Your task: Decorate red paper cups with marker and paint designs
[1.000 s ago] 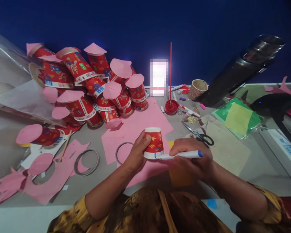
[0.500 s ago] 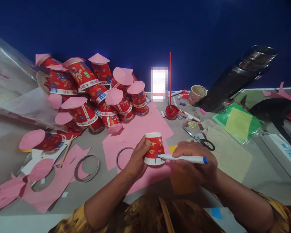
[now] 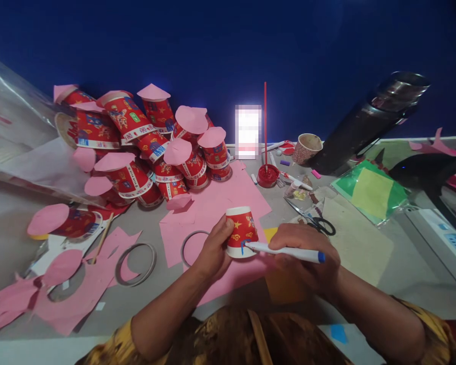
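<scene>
A red paper cup [image 3: 238,226] with gold star patterns is upside down, its white rim band lowermost. My left hand [image 3: 217,246] is closed around its left side. In my right hand [image 3: 307,248] is a white marker [image 3: 285,250] with a blue end, gripped like a pen. Its tip touches the cup low on the front, where short blue strokes show. Pink paper [image 3: 220,203] lies under and behind the cup, and an orange sheet [image 3: 285,288] is beneath my right forearm side.
Red cups with pink paper cones [image 3: 127,167] are piled at the back left. Grey tape rolls [image 3: 136,264] lie left. To the right are scissors [image 3: 317,223], a red paint pot [image 3: 268,177] with an upright stick, a black flask [image 3: 368,124] and a power strip [image 3: 441,248].
The marker has tilted slightly, its blue end a little lower, with the tip shifted slightly left on the cup. My left hand keeps its hold on the cup.
</scene>
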`<state>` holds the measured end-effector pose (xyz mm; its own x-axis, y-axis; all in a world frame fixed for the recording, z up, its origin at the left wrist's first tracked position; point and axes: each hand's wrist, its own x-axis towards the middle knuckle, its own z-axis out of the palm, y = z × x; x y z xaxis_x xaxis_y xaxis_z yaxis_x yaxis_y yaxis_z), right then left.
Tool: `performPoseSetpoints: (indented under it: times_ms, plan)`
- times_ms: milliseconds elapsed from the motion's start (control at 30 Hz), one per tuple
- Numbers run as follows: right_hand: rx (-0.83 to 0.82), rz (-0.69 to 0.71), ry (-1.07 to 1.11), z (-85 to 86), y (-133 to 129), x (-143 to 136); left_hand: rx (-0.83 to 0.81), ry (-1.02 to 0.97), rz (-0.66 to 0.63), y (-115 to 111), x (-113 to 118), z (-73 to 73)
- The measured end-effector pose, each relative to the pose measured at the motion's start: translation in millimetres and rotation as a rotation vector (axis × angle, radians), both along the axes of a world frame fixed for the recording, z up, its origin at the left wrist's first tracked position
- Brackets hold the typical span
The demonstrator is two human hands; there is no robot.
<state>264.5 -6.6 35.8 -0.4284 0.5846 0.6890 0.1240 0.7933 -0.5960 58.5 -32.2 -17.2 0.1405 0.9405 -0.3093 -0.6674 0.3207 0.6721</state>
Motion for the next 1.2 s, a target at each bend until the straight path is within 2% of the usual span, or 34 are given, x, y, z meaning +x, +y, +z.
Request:
performPoseSetpoints:
  times_ms: [167,333,500,700,867,1000,1200]
  plan:
    - [-0.021,-0.044,-0.016,4.5,-0.5,-0.1,-0.003,-0.045,0.014,0.6,0.9,0.8]
    - [0.000,0.001,0.024,2.7,0.4,-1.9,0.002,-0.047,0.012,0.7,1.1,1.8]
    - [0.023,-0.078,-0.003,0.9,-0.5,0.0,0.000,-0.063,0.007,0.4,0.8,0.1]
    - [0.008,-0.037,0.015,1.8,-0.9,-2.4,-0.007,-0.056,0.019,0.8,3.0,-0.3]
    - [0.015,-0.106,0.009,1.8,-1.0,-1.5,-0.022,-0.050,0.029,0.4,2.5,-0.6]
    - [0.037,-0.072,0.001,1.2,-0.9,-1.2,-0.022,-0.056,0.025,0.1,1.7,-1.8]
    - [0.045,-0.188,0.015,-0.8,-1.3,3.2,-0.029,-0.070,0.034,0.9,1.0,-2.8]
